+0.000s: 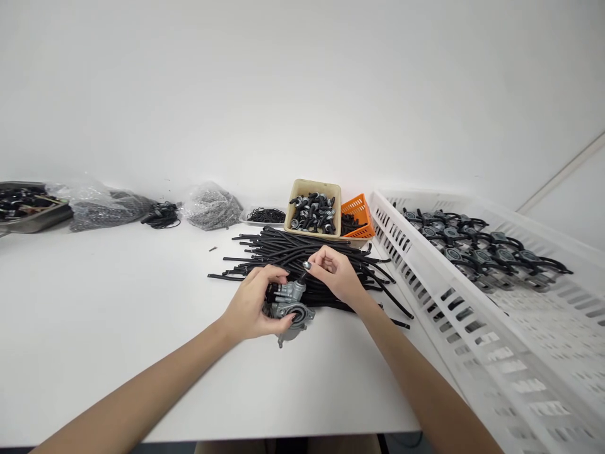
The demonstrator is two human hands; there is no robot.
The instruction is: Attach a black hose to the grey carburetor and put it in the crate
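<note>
My left hand (253,306) grips a grey metal valve body (289,308) just above the white table (118,328). My right hand (334,272) pinches a small black hose end with a metal clip (307,266) right at the top of the valve body. Both hands hover over the near edge of a pile of black rubber hoses (302,252) that lie across the table's middle.
A beige bin of black clips (314,211) and a small orange basket (358,214) stand behind the hoses. A large white slotted crate (472,328) at right holds several valve assemblies (477,252). Bags of small parts (212,207) and a tray (28,208) line the back left.
</note>
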